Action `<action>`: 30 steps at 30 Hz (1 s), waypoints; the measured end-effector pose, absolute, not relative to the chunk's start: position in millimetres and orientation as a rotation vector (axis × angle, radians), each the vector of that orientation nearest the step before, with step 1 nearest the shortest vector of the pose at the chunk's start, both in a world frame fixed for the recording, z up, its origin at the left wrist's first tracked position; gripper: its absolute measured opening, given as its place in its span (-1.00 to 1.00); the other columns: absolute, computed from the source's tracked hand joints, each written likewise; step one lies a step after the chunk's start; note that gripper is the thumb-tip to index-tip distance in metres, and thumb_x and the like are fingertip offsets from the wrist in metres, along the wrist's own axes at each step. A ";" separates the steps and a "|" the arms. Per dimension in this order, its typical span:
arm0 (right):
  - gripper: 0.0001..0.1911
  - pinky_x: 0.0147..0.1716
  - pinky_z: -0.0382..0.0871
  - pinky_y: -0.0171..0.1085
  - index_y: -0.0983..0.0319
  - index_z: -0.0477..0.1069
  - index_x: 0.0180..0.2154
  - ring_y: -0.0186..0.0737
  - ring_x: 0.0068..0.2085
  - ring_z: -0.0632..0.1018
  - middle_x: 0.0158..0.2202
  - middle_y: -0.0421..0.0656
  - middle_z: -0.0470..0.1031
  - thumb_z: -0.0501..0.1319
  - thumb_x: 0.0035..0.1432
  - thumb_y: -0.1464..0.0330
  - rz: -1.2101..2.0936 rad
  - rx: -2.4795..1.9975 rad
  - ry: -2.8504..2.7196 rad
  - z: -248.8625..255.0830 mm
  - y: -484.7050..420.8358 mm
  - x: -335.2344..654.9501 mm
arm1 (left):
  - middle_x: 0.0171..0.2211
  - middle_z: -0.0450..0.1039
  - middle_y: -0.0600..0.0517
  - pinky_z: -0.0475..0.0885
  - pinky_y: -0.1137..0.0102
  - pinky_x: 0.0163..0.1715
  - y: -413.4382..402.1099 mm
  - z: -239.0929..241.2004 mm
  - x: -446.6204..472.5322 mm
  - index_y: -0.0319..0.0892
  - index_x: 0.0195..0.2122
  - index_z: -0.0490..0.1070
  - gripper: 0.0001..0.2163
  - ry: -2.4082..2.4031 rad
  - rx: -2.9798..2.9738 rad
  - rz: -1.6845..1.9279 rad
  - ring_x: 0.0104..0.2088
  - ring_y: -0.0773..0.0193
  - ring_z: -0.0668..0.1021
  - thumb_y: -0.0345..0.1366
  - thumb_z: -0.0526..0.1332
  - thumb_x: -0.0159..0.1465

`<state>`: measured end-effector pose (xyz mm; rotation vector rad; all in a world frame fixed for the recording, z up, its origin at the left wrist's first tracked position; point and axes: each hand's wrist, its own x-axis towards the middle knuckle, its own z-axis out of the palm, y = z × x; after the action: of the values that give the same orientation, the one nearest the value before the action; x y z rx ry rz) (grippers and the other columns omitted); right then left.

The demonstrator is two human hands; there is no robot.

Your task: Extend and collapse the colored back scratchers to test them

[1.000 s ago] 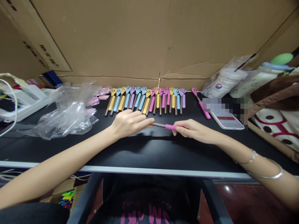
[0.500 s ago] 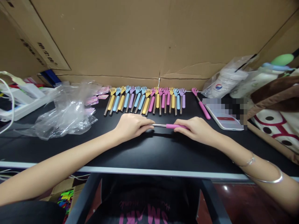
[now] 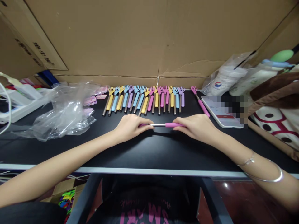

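A pink back scratcher (image 3: pixel 171 124) with a metal rod is held level above the black table. My left hand (image 3: pixel 133 127) is closed on its head end, and the fingers hide most of that end. Around the pink handle my right hand (image 3: pixel 198 126) is closed. Beyond both hands lies a row of several back scratchers (image 3: pixel 140 101) in yellow, blue, purple and pink, their claws toward the cardboard. One more pink back scratcher (image 3: pixel 203 108) lies apart on the right, slanting beside a phone.
Crumpled clear plastic bags (image 3: pixel 67 112) and pink cards (image 3: pixel 92 99) lie on the left, near a white power strip (image 3: pixel 17 110). On the right are the phone (image 3: pixel 224 116), a bagged cup (image 3: pixel 227 81), a bottle (image 3: pixel 268 77) and a fabric bag (image 3: pixel 275 121). Cardboard (image 3: pixel 130 37) stands behind.
Both hands keep their hold on the pink back scratcher. A bit of pink now shows between the left fingers. The view has shifted slightly.
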<state>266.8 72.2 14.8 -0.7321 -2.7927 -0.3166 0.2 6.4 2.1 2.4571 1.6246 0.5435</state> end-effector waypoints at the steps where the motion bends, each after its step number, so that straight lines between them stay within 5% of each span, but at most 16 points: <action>1: -0.55 -0.56 -0.02 -0.35 0.18 0.47 -0.27 -0.35 -0.51 0.50 -0.52 -0.20 0.52 -0.07 0.33 0.07 -0.339 -0.720 -2.780 15.2 71.9 266.5 | -0.45 0.57 0.15 0.12 0.51 -0.52 6.6 2.3 0.2 0.04 -0.16 0.56 -0.79 1.618 2.447 0.544 -0.52 0.41 0.50 -0.11 0.16 0.31; 20: -0.58 -0.48 0.09 -0.31 0.24 0.43 -0.31 -0.34 -0.49 0.47 -0.49 -0.18 0.51 -0.08 0.36 0.15 -0.495 -0.586 -2.747 15.6 72.1 265.4 | -0.53 0.50 0.14 0.09 0.52 -0.52 7.2 -0.9 -1.0 0.04 -0.12 0.54 -0.73 1.584 2.421 0.527 -0.55 0.39 0.42 -0.07 0.10 0.33; 30: -0.66 -0.42 0.16 -0.34 0.21 0.45 -0.28 -0.30 -0.37 0.49 -0.42 -0.16 0.49 -0.01 0.32 0.19 -0.205 -0.727 -2.800 26.0 65.8 263.4 | -0.58 0.40 0.14 0.08 0.52 -0.52 8.0 2.3 1.5 0.06 -0.13 0.53 -0.69 1.604 2.412 0.461 -0.55 0.37 0.38 0.00 0.06 0.32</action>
<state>263.4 65.8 26.0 -0.7269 -2.7999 -0.2052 1.5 8.0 2.3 2.4117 1.6044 0.4614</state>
